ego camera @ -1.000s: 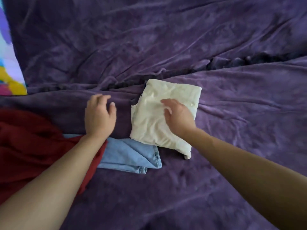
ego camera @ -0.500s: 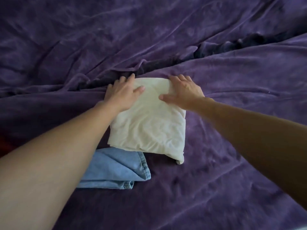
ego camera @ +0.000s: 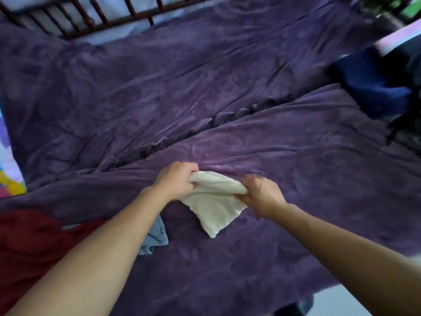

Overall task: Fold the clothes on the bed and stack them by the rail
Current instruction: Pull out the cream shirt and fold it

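Note:
A folded cream garment [ego camera: 213,207] hangs lifted above the purple bedspread [ego camera: 296,169], its lower corner pointing down. My left hand [ego camera: 176,182] grips its upper left edge. My right hand [ego camera: 259,193] grips its upper right edge. A blue denim garment [ego camera: 157,236] lies on the bed partly hidden under my left forearm. A dark red garment [ego camera: 29,242] lies at the lower left. The dark wooden rail [ego camera: 95,17] runs along the bed's far top-left edge.
A navy blue cloth [ego camera: 373,87] lies at the right edge of the bed. A colourful pillow [ego camera: 9,179] shows at the left edge. A deep crease [ego camera: 205,124] crosses the bedspread diagonally. Pale floor [ego camera: 337,302] shows at the lower right.
Both hands went from pressing flat on the cream garment to gripping its far edge and lifting it off the bed. The view tilted up, revealing the rail.

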Demonstrator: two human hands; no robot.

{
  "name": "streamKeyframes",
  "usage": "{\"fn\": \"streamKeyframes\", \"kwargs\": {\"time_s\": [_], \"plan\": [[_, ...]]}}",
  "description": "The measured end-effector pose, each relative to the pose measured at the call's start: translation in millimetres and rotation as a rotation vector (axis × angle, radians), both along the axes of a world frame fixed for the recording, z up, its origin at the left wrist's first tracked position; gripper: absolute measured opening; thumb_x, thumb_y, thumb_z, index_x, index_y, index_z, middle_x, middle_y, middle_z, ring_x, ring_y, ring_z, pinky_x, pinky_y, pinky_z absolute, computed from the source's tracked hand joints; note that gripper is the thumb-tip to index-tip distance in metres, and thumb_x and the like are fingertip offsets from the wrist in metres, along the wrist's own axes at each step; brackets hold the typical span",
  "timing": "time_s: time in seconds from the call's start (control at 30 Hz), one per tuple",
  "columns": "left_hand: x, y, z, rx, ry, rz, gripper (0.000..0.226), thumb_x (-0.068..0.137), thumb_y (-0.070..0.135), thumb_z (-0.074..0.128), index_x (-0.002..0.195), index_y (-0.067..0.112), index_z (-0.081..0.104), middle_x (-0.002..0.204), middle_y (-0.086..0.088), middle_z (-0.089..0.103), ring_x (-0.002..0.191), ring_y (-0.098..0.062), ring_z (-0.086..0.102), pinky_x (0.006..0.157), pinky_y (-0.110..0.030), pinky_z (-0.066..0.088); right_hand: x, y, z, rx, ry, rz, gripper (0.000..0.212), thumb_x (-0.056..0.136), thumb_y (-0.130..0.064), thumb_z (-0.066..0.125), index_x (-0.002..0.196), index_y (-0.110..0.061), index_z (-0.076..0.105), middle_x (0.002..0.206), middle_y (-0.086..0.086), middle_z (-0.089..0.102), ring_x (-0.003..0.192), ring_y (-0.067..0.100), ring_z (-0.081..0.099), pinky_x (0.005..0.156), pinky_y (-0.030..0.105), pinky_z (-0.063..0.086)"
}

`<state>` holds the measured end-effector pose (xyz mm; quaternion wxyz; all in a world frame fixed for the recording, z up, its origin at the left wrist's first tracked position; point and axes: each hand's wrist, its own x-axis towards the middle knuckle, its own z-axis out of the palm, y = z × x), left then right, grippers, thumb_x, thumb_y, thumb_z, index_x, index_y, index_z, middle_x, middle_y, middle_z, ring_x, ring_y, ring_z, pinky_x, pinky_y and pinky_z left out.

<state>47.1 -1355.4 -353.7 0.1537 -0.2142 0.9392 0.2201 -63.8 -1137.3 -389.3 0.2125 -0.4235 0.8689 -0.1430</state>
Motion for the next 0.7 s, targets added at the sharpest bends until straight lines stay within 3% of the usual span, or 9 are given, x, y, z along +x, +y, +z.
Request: {"fn": "streamKeyframes", "kwargs": {"time_s": [0.13,0.33,0.53,0.7], "plan": [[-46.2,99.0,46.5,0.032,0.070,-0.039,0.019,0.075,0.020,0.065,0.092,0.028,0.060,0.092,0.001,0.068,0.092,-0.027,0.061,0.071,-0.037,0.050,-44.1,105.8,60.7,-0.025,0.051,-0.060,0.023,0.085,-0.042,0.061,0.087,-0.020,0.058,0.094,0.003,0.069,0.092,0.033,0.061,0.063,0.033,0.032],[-143.5,225.3,109.6,0.125,0.157,-0.095,0.027,0.074,0.015,0.063,0.099,0.026,0.067,0.098,0.002,0.070,0.095,-0.023,0.062,0.078,-0.040,0.051,-127.2,238.1,141.7,-0.016,0.140,-0.210,0.017,0.080,-0.037,0.059,0.090,-0.023,0.059,0.089,-0.001,0.068,0.088,0.030,0.061,0.062,0.032,0.034],[-242.1,277.8,150.8,0.123,0.201,-0.205,0.023,0.070,0.015,0.059,0.089,0.027,0.066,0.089,0.002,0.070,0.089,-0.023,0.063,0.075,-0.038,0.051,-206.4,300.3,187.9,-0.013,0.174,-0.293,0.019,0.079,-0.040,0.062,0.087,-0.023,0.060,0.090,-0.002,0.068,0.091,0.028,0.061,0.067,0.034,0.042],[-343.6,292.6,171.9,0.114,0.213,-0.294,0.018,0.066,0.015,0.060,0.081,0.025,0.062,0.081,-0.001,0.065,0.085,-0.027,0.061,0.074,-0.036,0.050,-282.1,320.2,204.3,-0.046,0.165,-0.383,0.013,0.082,-0.036,0.061,0.080,-0.024,0.057,0.082,-0.006,0.065,0.083,0.023,0.062,0.063,0.033,0.043]]}}
